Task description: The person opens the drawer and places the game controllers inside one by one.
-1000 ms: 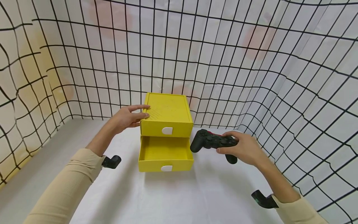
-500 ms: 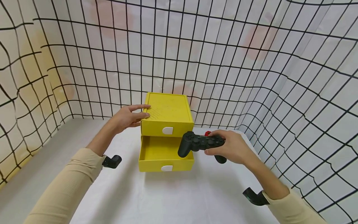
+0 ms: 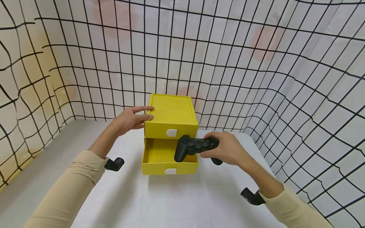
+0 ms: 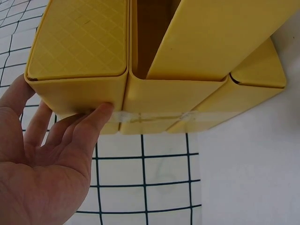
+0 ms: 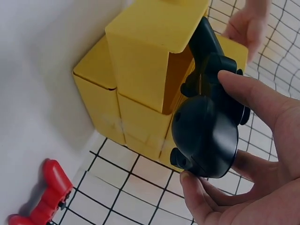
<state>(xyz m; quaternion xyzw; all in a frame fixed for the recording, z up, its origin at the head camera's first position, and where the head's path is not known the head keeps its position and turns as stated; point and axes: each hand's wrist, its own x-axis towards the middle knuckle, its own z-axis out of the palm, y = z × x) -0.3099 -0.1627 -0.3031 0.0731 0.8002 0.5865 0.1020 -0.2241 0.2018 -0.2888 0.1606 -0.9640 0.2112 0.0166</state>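
Two hands are seen over a white worktop enclosed by grid-patterned sheeting. A black game controller is gripped by the right hand, whose fingers and thumb are curled round its right grip. The controller is held level above the right part of an open lower drawer, with its left grip hanging over the drawer's inside and its right grip just past the drawer's right wall. From the right wrist view the controller is seen from its end, pinched between thumb and fingers of the right hand, close against the yellow drawer box.

The drawer box stands near the far edge of the worktop, about midway along it; its upper drawer is closed and the lower one is pulled out toward the person. The left hand is laid flat against the box's left side and top edge, fingers straight and lightly spread, nothing being grasped. In the left wrist view the fingertips of the left hand are pressed against the box's lower edge.

A red controller is seen lying on the worktop behind the box, near the far edge, well apart from both hands.
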